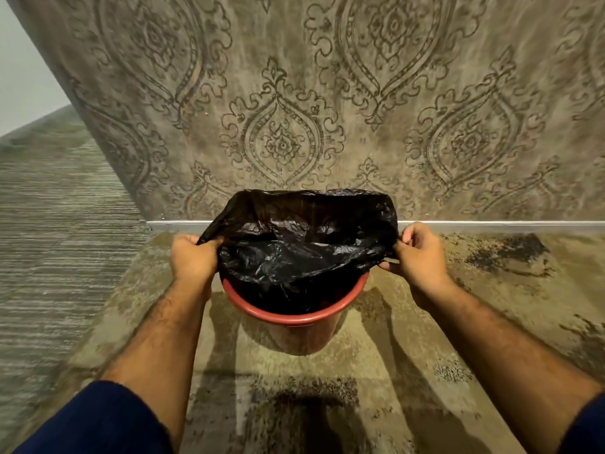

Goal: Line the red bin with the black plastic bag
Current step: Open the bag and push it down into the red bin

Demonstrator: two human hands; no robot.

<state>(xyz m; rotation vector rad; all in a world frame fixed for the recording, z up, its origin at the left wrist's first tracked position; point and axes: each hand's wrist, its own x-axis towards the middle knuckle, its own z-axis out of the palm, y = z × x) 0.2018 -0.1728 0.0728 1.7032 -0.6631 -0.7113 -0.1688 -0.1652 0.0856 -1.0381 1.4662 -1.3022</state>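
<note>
Both hands' fingers (401, 237) stretch the black bag (304, 237) over the red bin (288, 317).

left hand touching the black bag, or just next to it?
Touching. The head view shows the left hand with its fingers closed on the black bag's left edge, the plastic pulled taut from that grip above the red bin.
</note>
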